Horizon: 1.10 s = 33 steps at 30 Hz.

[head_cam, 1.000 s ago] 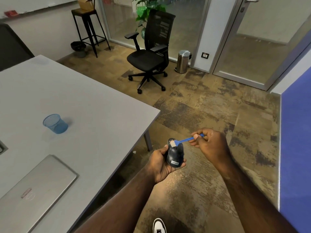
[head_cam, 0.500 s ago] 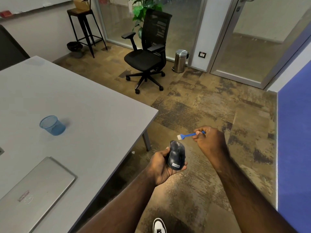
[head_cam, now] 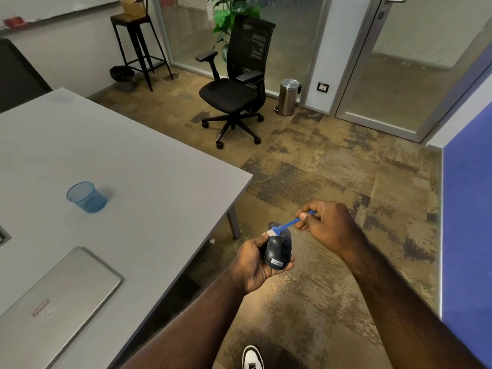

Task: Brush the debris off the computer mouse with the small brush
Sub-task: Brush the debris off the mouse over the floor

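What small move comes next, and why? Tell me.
Probably sweep the small brush across the computer mouse toward its front: the right hand has the bristles on its top, and the left hand holds it over the floor.

You're looking through a single head-worn wide-angle camera, tilted forward and down from standing height. Both forearms run up from the bottom edge, close to the lens, and the hands meet low and right of centre over the carpet [head_cam: 332, 187]. The table [head_cam: 138, 166] fills the left side, its near right corner pointing into the middle. Further off, the chair [head_cam: 239, 83] and glass door [head_cam: 415, 62] sit along the top. Straight lines bow toward the edges.
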Tool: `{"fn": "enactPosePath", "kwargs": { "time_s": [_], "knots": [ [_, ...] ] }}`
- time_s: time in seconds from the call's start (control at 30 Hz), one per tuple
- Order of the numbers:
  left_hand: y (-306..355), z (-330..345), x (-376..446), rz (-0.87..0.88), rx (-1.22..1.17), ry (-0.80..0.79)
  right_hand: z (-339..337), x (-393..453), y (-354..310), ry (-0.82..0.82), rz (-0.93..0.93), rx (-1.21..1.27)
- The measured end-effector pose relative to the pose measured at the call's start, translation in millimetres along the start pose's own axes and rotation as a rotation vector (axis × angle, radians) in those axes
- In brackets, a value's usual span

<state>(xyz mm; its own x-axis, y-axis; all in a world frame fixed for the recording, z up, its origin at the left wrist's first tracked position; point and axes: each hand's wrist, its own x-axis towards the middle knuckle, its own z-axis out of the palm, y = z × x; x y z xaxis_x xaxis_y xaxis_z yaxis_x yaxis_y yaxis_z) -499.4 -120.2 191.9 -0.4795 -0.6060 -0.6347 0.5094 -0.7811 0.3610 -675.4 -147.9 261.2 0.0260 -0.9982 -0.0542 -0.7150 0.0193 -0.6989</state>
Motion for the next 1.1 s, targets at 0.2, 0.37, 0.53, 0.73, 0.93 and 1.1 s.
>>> {"fn": "enactPosePath", "kwargs": {
  "time_s": [0.2, 0.37, 0.53, 0.73, 0.93, 1.1],
  "knots": [
    [-2, 1, -3, -0.021, -0.019, -0.017, -7, 0, -3, 0.051, 0.011, -0.111],
    [0, 0, -5, -0.012, -0.009, -0.001, -13, 0, 0, 0.052, 0.013, -0.079],
    [1, 0, -5, -0.007, -0.007, 0.013, -16, -2, 2, 0.006, -0.043, -0.078],
    [0, 2, -5, -0.006, -0.011, 0.004, -16, -3, 6, 0.014, -0.046, -0.034],
    [-3, 0, -3, 0.0, 0.015, 0.016, -16, -4, 8, 0.051, -0.029, -0.032],
    [-2, -1, -4, -0.01, 0.02, 0.036, -19, -3, 9, 0.041, -0.045, -0.036]
  ]
}}
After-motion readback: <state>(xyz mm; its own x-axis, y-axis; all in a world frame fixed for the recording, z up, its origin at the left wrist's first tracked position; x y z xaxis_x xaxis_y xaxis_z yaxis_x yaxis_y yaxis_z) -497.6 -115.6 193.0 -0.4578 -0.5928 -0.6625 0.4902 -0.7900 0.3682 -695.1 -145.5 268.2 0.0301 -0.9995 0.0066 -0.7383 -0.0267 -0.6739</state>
